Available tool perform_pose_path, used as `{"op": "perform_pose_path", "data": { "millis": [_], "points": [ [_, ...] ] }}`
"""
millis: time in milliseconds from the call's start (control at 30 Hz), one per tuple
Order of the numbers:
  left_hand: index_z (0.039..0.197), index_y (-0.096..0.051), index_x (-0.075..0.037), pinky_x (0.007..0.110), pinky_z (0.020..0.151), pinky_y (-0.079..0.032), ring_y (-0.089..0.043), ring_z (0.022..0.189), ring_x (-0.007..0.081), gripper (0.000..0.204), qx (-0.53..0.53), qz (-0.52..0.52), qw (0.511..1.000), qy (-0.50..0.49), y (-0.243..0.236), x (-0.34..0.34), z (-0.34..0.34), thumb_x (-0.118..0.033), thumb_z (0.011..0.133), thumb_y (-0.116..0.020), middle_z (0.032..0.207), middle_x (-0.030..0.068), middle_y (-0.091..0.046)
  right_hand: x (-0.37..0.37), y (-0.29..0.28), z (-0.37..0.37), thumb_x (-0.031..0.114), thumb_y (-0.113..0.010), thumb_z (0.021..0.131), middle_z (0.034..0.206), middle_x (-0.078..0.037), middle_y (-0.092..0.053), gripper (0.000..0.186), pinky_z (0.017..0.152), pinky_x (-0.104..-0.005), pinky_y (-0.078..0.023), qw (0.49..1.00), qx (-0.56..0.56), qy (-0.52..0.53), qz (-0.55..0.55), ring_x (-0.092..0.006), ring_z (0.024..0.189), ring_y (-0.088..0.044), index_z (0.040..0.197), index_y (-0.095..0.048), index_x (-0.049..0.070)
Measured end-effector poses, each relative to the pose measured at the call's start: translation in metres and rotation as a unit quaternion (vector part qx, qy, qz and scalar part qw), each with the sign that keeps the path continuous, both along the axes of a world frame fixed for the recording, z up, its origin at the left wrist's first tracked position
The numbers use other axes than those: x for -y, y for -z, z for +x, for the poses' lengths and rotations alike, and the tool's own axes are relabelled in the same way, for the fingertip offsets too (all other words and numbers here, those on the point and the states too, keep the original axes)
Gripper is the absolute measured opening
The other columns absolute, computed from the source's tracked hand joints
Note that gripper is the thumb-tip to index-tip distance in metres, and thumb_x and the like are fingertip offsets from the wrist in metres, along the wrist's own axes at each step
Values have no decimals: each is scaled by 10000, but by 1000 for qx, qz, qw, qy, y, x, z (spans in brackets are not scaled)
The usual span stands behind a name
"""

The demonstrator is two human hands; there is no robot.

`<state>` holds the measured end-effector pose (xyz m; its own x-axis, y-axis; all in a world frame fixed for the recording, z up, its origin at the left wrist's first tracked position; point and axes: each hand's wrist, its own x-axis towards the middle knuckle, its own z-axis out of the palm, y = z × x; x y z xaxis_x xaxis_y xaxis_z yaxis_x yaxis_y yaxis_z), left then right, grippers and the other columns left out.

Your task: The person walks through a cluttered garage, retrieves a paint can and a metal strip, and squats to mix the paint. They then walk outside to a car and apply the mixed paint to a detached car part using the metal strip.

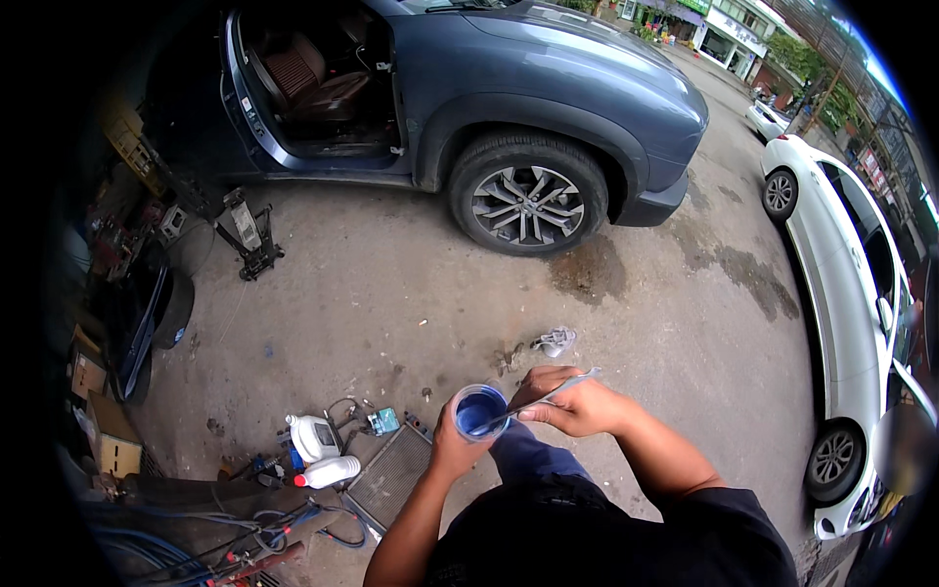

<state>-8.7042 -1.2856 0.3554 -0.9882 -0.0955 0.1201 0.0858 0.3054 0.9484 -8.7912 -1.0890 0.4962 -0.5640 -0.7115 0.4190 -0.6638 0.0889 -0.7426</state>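
Observation:
My left hand (450,448) is wrapped round a clear plastic cup (497,389) from its left side. Blue paint (475,410), or a similar blue liquid, shows inside it. In my right hand (577,406) is a thin grey stirring stick (565,384), gripped between thumb and fingers. Its lower end dips into the cup, while the pale upper end sticks out past my knuckles. Both hands are in front of my body, above the ground. How deep the stick reaches is hidden by the liquid.
A blue-grey car (548,59) with an uncovered doorway stands ahead. At right is a white car (846,293). White bottles (313,437), a radiator (396,472) and hoses (245,528) lie at lower left. A floor jack (245,233) stands farther back; crumpled pale material (555,341) lies ahead.

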Motion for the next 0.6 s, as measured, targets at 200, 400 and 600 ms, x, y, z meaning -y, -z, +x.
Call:
{"op": "perform_pose_path", "data": {
  "millis": [200, 400, 600],
  "points": [
    [1251, -471, -33, 409, 935, -456, -576, 1103, 318, 738, 9, 2, 1000, -15, 4, 23, -143, -136, 623, -844, 1188, 177, -583, 20, 6, -168, 234, -657, 879, 588, -179, -536, 289, 531, -401, -431, 994, 31, 85, 59, -363, 581, -565, 689, -605, 23],
    [1246, -478, -39, 389, 935, -461, -583, 1094, 311, 718, 10, 7, 1000, 16, -39, 52, -273, -121, 629, -836, 1172, 163, -592, 46, -38, -288, 207, -665, 871, 658, -134, -575, 191, 555, -386, -437, 999, 22, -31, 5, -335, 605, -569, 836, -645, 20],
    [1345, -395, -57, 408, 999, -414, -504, 1193, 324, 844, -27, -26, 999, 22, -53, 65, -355, -107, 615, -816, 1276, 181, -515, 67, -76, -357, 98, -676, 838, 660, -106, -564, 114, 560, -327, -424, 990, 10, 133, 50, -244, 586, -535, 820, -635, -7]
  ]
}}
